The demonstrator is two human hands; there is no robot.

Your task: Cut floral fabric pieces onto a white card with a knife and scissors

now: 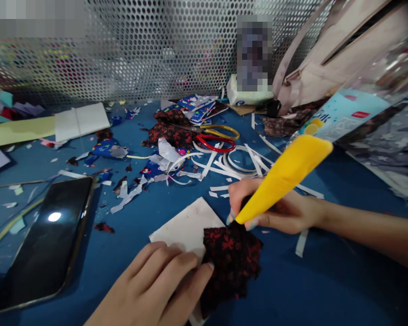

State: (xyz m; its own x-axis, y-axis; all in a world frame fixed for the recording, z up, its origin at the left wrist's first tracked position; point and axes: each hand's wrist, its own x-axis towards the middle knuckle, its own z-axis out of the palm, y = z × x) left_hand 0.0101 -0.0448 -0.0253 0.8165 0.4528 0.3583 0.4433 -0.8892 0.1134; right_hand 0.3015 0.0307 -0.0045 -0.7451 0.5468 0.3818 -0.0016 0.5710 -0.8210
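Observation:
My left hand lies flat across a white card and the left edge of a dark cloth piece with red flowers. Its fingertips press the cloth down onto the card. With my right hand I grip a yellow tool, broad at the top and tapering downward. Its lower end is hidden by my fingers, so I cannot tell its exact kind. The fingertips of that hand touch the cloth's upper edge.
Scissors with yellow and red handles lie behind, among paper strips and cloth scraps. A phone is at left. A plastic bottle and a pale bag stand at right. A perforated metal panel closes the back.

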